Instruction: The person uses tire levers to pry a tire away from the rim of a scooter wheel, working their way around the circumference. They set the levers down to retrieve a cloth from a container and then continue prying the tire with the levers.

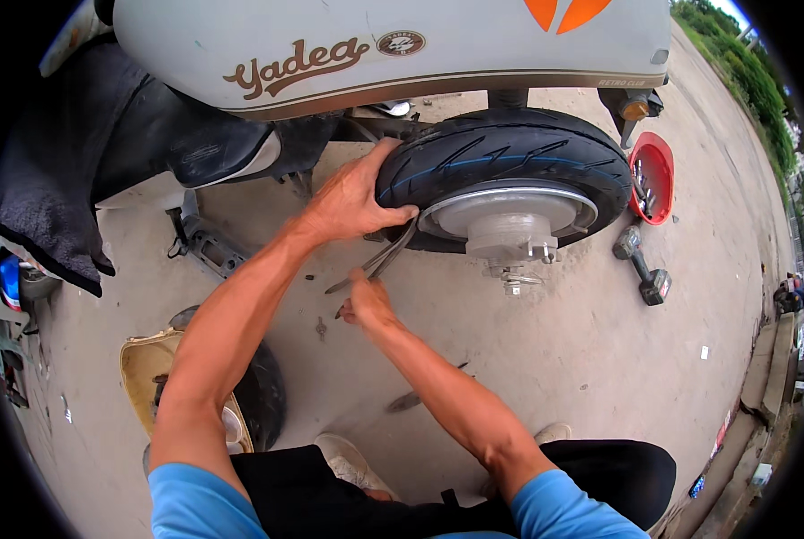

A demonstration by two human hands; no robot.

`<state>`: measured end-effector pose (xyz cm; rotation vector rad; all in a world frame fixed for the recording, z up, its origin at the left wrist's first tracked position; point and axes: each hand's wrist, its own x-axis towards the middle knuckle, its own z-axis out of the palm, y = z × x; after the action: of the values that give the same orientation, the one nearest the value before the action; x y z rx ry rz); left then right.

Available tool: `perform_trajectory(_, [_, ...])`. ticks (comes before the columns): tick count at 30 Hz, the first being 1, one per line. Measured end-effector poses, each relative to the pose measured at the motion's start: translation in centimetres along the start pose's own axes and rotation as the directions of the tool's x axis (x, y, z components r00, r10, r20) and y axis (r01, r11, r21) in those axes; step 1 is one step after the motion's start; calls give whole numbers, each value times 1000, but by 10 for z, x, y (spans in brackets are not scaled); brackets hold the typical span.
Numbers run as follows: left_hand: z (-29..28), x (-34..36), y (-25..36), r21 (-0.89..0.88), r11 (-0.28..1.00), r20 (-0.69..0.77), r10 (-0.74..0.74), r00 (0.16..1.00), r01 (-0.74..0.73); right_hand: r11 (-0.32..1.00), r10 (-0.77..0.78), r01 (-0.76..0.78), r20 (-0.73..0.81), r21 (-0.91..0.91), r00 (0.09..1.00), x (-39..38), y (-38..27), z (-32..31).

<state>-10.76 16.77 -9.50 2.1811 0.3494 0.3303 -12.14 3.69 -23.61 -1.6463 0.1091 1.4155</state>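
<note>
Pressing down on the black tyre, upper centre of the frame, my left hand lies spread over its tread at the left shoulder, palm flat, fingers curled round the edge rather than closed on it. My right hand, just below, has its grip closed tight on the ends of two thin metal tyre levers, whose tips run up under the tyre's bead at the silver wheel rim.

Risk, as I judge it: the levers could slip out and snap back toward my knuckles, or pinch whatever lies inside, if I lean too hard at this shallow angle. The left fingers sit close to the lever tips too.

Around me: the pale scooter body overhangs the wheel at the top, a red bowl stands at right, a cordless driver lies on the concrete floor, and another wheel sits lower left beside my arm.
</note>
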Motion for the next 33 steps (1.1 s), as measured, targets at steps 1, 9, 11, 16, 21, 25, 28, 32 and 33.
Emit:
perform_trajectory(1, [-2,2,-1,9,1000,20,4,1000,-4,997,-48,47,-24,-58,999,3,2,0])
perform_trajectory(9, [-3,2,40,41,996,-40,85,996,-84,992,-89,78,-113,-96,990,-1,0,7])
perform_trajectory(11, [-2,14,54,34,990,-65,139,988,-137,995,-64,55,-115,-78,991,-4,-2,7])
perform_trajectory(16, [2,19,77,20,999,-76,48,996,-46,997,-66,65,35,36,997,3,2,5])
perform_trajectory(21, [8,19,89,-2,1000,-94,-6,996,6,981,-176,164,-114,-105,978,15,5,16])
perform_trajectory(25, [9,26,96,48,999,-82,-4,997,8,957,-203,168,-134,-235,970,12,-2,19])
perform_trajectory(28, [10,24,109,104,988,-79,-108,991,116,959,-204,177,-104,-222,973,5,-2,12])
perform_trajectory(32, [19,35,142,314,949,-81,39,996,-11,953,-229,216,-41,-212,973,7,6,6])
perform_trajectory(33, [22,41,151,438,883,-49,210,977,-168,958,-216,207,-22,-199,976,9,8,8])
